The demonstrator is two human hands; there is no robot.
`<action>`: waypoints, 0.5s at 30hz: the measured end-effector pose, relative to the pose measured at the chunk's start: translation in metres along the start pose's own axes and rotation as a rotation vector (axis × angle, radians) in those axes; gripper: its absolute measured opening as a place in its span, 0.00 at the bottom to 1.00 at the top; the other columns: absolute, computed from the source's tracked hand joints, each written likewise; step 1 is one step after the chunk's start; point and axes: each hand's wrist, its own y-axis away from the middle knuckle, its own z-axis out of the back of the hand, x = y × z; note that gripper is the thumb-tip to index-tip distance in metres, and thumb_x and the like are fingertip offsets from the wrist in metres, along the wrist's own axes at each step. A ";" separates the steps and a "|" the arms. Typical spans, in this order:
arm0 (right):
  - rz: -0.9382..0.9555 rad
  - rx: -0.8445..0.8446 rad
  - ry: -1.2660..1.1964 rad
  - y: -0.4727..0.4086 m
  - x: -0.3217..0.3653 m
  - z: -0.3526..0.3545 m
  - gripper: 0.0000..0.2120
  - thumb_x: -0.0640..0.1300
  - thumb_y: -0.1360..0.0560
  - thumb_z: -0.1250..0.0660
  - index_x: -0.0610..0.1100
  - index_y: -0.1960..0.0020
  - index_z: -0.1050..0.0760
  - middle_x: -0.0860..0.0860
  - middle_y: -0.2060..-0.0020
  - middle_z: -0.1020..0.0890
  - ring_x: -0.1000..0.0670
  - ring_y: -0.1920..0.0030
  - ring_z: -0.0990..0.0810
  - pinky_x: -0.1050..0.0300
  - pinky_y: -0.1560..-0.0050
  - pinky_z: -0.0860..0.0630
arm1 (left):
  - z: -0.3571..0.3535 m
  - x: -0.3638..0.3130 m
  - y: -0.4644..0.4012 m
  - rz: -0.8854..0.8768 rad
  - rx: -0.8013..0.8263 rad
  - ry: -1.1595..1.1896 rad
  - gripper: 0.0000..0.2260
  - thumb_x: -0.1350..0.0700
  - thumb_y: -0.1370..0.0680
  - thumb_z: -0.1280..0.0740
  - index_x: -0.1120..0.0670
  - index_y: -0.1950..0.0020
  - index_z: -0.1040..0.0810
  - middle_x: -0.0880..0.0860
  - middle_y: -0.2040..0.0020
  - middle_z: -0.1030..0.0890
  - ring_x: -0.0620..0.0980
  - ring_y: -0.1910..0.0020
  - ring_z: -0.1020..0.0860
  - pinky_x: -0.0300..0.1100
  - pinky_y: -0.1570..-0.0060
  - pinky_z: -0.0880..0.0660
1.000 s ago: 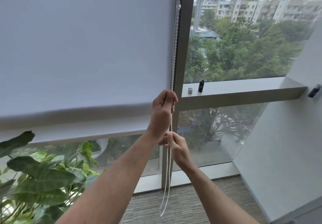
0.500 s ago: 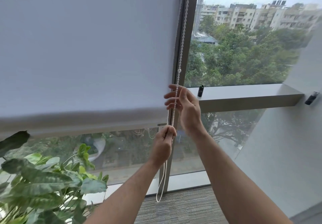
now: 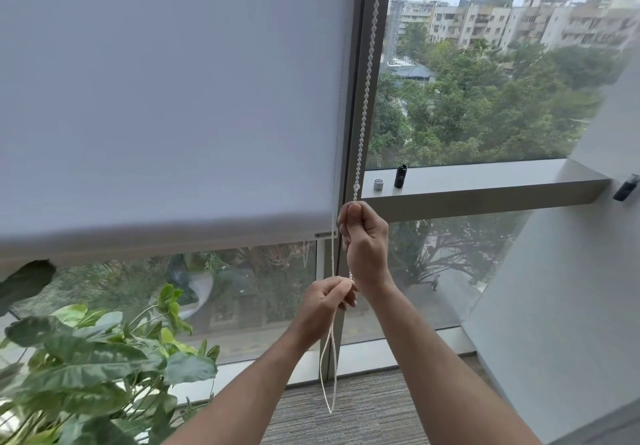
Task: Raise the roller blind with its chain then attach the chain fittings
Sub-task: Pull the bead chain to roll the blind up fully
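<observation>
A white roller blind covers the left window pane; its bottom bar hangs a little below the sill's height. A white bead chain runs down the window mullion, with a clear stopper bead just above my right hand. That hand is closed in a fist around the chain. Below it, my left hand pinches the chain's other strand. The chain's loop dangles under both hands. Two small fittings stand on the sill: a silver cap and a black cylinder.
A leafy potted plant fills the lower left. The grey sill runs right to a white wall bearing a small black bracket. Grey carpet lies below.
My right hand has closed on the chain and come down slightly; the left stays pinching below it. The blind's bottom edge has risen a little against the sill since a second ago.
</observation>
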 end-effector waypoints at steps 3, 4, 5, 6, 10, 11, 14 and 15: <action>-0.024 0.000 0.040 0.011 -0.011 0.003 0.16 0.44 0.19 0.41 0.50 0.65 0.26 0.57 0.74 0.29 0.58 0.74 0.35 0.66 0.72 0.38 | 0.009 0.003 -0.011 0.015 -0.012 -0.021 0.15 0.54 0.25 0.42 0.58 0.60 0.18 0.54 0.63 0.19 0.50 0.60 0.21 0.59 0.55 0.24; -0.033 0.001 0.051 0.015 -0.015 0.004 0.17 0.44 0.19 0.41 0.50 0.66 0.27 0.57 0.74 0.29 0.58 0.73 0.35 0.66 0.71 0.37 | 0.011 0.001 -0.014 -0.004 -0.015 -0.017 0.16 0.55 0.25 0.44 0.59 0.57 0.18 0.56 0.60 0.17 0.52 0.57 0.19 0.61 0.51 0.23; -0.042 0.002 0.058 0.019 -0.019 0.005 0.17 0.44 0.19 0.41 0.51 0.66 0.27 0.57 0.74 0.28 0.59 0.73 0.34 0.66 0.70 0.36 | 0.013 -0.004 -0.018 -0.026 -0.026 -0.008 0.16 0.55 0.25 0.44 0.57 0.53 0.17 0.56 0.56 0.15 0.54 0.53 0.17 0.59 0.49 0.21; -0.054 0.001 0.059 0.022 -0.023 0.007 0.16 0.44 0.20 0.41 0.51 0.66 0.26 0.58 0.74 0.27 0.59 0.72 0.33 0.66 0.69 0.35 | 0.015 -0.010 -0.021 -0.045 -0.050 0.009 0.17 0.55 0.25 0.45 0.54 0.49 0.16 0.56 0.53 0.14 0.55 0.50 0.16 0.55 0.48 0.20; -0.104 0.018 0.042 0.033 -0.039 0.015 0.16 0.44 0.19 0.41 0.46 0.65 0.26 0.58 0.72 0.28 0.58 0.71 0.33 0.63 0.69 0.34 | 0.016 -0.045 -0.033 -0.111 -0.205 0.176 0.15 0.49 0.21 0.42 0.51 0.45 0.17 0.54 0.50 0.14 0.52 0.50 0.16 0.45 0.52 0.21; -0.116 0.023 0.050 0.035 -0.042 0.015 0.17 0.44 0.19 0.41 0.47 0.66 0.28 0.58 0.73 0.29 0.58 0.71 0.35 0.64 0.70 0.36 | 0.015 -0.056 -0.036 -0.130 -0.223 0.214 0.15 0.49 0.20 0.42 0.51 0.46 0.17 0.56 0.51 0.15 0.52 0.52 0.17 0.46 0.52 0.22; -0.144 0.031 0.057 0.043 -0.049 0.016 0.17 0.45 0.20 0.42 0.52 0.68 0.29 0.59 0.74 0.31 0.58 0.72 0.37 0.63 0.70 0.38 | 0.014 -0.090 -0.042 -0.244 -0.174 0.252 0.15 0.49 0.18 0.44 0.53 0.44 0.20 0.59 0.52 0.18 0.56 0.52 0.18 0.49 0.51 0.22; -0.148 0.030 0.063 0.045 -0.050 0.016 0.17 0.45 0.20 0.42 0.51 0.68 0.29 0.59 0.74 0.31 0.58 0.72 0.37 0.64 0.70 0.39 | 0.013 -0.100 -0.044 -0.283 -0.146 0.253 0.15 0.49 0.18 0.44 0.54 0.43 0.20 0.58 0.53 0.17 0.56 0.53 0.18 0.49 0.52 0.22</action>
